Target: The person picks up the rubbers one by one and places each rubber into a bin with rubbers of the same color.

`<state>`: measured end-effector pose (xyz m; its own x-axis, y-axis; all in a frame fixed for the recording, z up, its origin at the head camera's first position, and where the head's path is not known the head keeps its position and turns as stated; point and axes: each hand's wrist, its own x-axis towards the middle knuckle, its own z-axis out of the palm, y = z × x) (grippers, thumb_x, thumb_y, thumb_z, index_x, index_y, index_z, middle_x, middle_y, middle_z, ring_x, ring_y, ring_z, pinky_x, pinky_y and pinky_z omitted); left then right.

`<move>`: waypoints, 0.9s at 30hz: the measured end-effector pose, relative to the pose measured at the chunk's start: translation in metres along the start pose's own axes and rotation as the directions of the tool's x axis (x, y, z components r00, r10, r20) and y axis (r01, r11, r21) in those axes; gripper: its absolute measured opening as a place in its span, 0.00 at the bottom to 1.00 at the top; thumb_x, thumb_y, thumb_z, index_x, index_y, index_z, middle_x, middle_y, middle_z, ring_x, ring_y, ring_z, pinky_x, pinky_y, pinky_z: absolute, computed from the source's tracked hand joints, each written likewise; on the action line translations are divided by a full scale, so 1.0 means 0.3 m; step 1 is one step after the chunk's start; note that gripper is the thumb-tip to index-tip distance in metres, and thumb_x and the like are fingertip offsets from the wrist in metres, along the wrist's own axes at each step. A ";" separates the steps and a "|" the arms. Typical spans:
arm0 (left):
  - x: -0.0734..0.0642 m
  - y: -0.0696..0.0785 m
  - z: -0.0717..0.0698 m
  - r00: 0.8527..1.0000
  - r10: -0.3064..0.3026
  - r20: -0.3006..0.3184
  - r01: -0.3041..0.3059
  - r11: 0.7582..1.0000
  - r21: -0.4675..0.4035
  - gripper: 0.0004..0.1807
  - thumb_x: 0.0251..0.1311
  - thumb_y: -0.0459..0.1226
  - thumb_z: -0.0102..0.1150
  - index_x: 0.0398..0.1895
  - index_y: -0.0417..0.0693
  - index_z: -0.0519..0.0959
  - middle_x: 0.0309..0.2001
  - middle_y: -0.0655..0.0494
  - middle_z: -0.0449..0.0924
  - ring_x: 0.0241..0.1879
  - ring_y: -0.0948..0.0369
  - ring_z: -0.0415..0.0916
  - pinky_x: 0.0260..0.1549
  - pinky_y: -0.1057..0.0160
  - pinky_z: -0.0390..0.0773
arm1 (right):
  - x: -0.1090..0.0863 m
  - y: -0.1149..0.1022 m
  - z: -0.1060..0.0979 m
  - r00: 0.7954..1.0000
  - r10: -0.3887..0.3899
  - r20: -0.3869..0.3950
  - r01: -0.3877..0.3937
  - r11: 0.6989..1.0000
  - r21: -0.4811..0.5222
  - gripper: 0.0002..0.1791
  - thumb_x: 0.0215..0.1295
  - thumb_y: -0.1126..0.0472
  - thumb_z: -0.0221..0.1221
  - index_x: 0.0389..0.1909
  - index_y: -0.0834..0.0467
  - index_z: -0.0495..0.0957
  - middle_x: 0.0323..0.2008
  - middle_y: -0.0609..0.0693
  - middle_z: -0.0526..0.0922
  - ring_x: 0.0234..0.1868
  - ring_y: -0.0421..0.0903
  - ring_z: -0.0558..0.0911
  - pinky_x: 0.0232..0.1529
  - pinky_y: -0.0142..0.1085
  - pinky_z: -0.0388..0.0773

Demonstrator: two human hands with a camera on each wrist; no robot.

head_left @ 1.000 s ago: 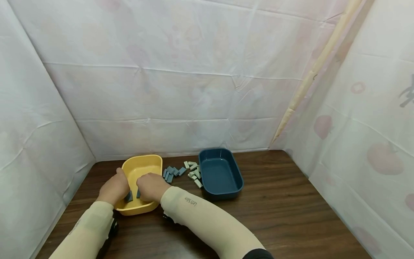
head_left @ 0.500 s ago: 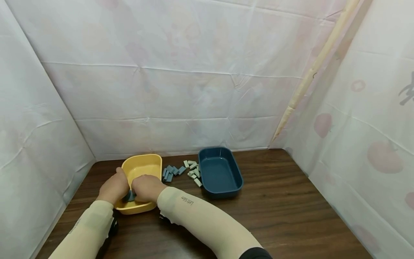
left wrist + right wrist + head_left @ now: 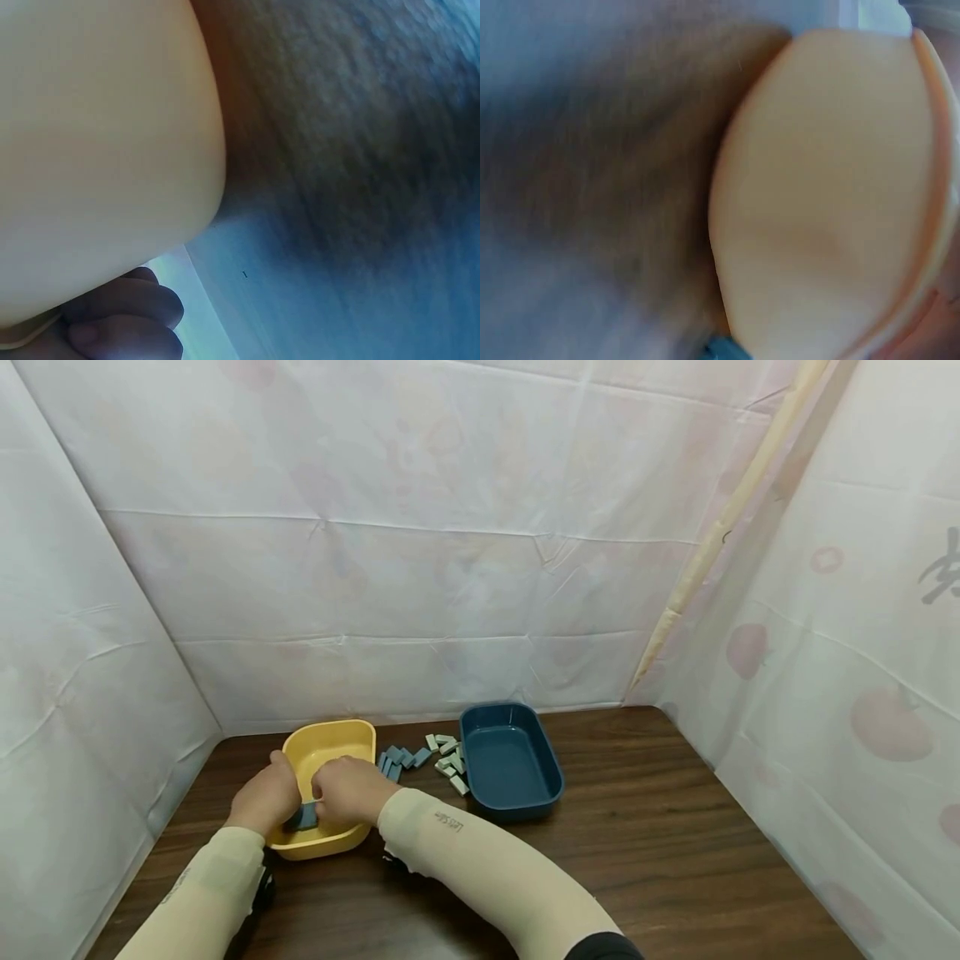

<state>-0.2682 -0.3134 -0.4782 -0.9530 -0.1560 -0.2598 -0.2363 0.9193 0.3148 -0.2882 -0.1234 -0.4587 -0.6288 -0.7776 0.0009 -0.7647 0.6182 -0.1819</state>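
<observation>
On the brown desk [image 3: 675, 852] stand a yellow tray [image 3: 330, 739] and a blue tray [image 3: 513, 764], the left hand [image 3: 268, 795] gripping the yellow tray's left rim, the right hand [image 3: 351, 788] inside it, any pinch hidden, with a blue-grey block [image 3: 309, 815] between both.

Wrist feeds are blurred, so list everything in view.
Yellow oblong plastic-looking tray: 1, yellow, left
Navy oblong plastic-looking tray: 1, navy, centre
Slate rectangular blocks: several, slate, between trays, 1+ inside yellow
Pale rectangular blocks: several, greenish, beside navy tray
Wood-grain table: 1, brown, beneath
Printed sheeting: uncounted, white, back and sides
Straight pole: 1, cream, right corner
Cloth sleeves: 2, beige, forearms
Left grip: 1, bare, yellow tray rim
Right grip: 1, bare, over yellow tray
</observation>
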 end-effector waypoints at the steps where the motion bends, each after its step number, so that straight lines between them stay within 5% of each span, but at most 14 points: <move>1: 0.002 0.001 0.000 1.000 -0.001 0.000 0.001 1.000 0.004 0.41 0.85 0.31 0.41 0.83 0.12 0.33 0.43 0.32 0.85 0.33 0.48 0.82 0.34 0.50 0.82 | -0.003 0.010 -0.012 1.000 0.008 -0.015 -0.008 1.000 -0.002 0.14 0.80 0.54 0.67 0.29 0.42 0.84 0.25 0.34 0.77 0.25 0.33 0.69 0.29 0.27 0.66; 5: 0.004 0.005 -0.004 1.000 0.000 -0.005 0.000 1.000 0.018 0.42 0.85 0.31 0.43 0.83 0.12 0.34 0.51 0.25 0.84 0.36 0.47 0.83 0.36 0.49 0.83 | -0.009 0.066 -0.055 0.995 0.037 -0.092 -0.041 0.998 -0.041 0.09 0.82 0.51 0.66 0.52 0.38 0.93 0.49 0.31 0.92 0.42 0.30 0.85 0.39 0.28 0.80; 10: 0.010 0.007 -0.005 1.000 -0.001 -0.017 0.001 0.999 0.036 0.41 0.84 0.30 0.44 0.83 0.12 0.36 0.54 0.22 0.84 0.38 0.45 0.84 0.39 0.45 0.85 | -0.015 0.155 -0.103 0.982 0.115 -0.152 -0.120 0.992 -0.024 0.16 0.82 0.54 0.62 0.62 0.41 0.92 0.57 0.35 0.93 0.51 0.34 0.90 0.48 0.31 0.86; 12: 0.019 0.004 -0.004 1.000 0.001 -0.024 0.001 0.999 0.042 0.40 0.84 0.30 0.43 0.83 0.12 0.37 0.53 0.22 0.84 0.38 0.45 0.84 0.39 0.44 0.85 | -0.016 0.193 -0.117 0.973 0.163 -0.164 -0.165 0.986 -0.001 0.16 0.82 0.57 0.62 0.62 0.44 0.92 0.57 0.37 0.94 0.51 0.36 0.90 0.48 0.32 0.86; 18: 0.062 -0.010 0.008 1.000 -0.023 -0.021 0.024 0.999 0.042 0.40 0.84 0.31 0.45 0.84 0.14 0.39 0.55 0.23 0.85 0.39 0.44 0.84 0.39 0.43 0.85 | -0.017 0.299 -0.106 0.952 0.292 -0.092 -0.291 0.957 0.016 0.06 0.78 0.59 0.67 0.43 0.49 0.93 0.39 0.44 0.92 0.33 0.41 0.81 0.34 0.34 0.80; 24: 0.051 0.001 0.010 1.000 -0.024 -0.009 0.024 0.999 0.040 0.41 0.84 0.30 0.44 0.84 0.13 0.36 0.55 0.23 0.85 0.37 0.45 0.84 0.38 0.45 0.85 | -0.029 0.368 -0.068 0.949 0.315 -0.004 -0.315 0.949 0.011 0.16 0.78 0.57 0.71 0.62 0.49 0.91 0.57 0.43 0.94 0.51 0.40 0.90 0.53 0.37 0.89; 27: 0.032 0.003 0.004 1.000 -0.013 -0.016 0.014 0.999 0.046 0.41 0.85 0.30 0.43 0.84 0.12 0.35 0.53 0.23 0.85 0.36 0.45 0.84 0.37 0.45 0.85 | -0.033 0.383 -0.059 0.951 0.307 0.025 -0.308 0.951 0.025 0.12 0.76 0.57 0.74 0.57 0.49 0.91 0.51 0.43 0.93 0.46 0.40 0.89 0.51 0.38 0.89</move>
<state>-0.2774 -0.3135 -0.4816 -0.9527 -0.1742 -0.2490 -0.2408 0.9327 0.2686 -0.3725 -0.0426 -0.4622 -0.8294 -0.5529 -0.0799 -0.5305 0.8243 -0.1978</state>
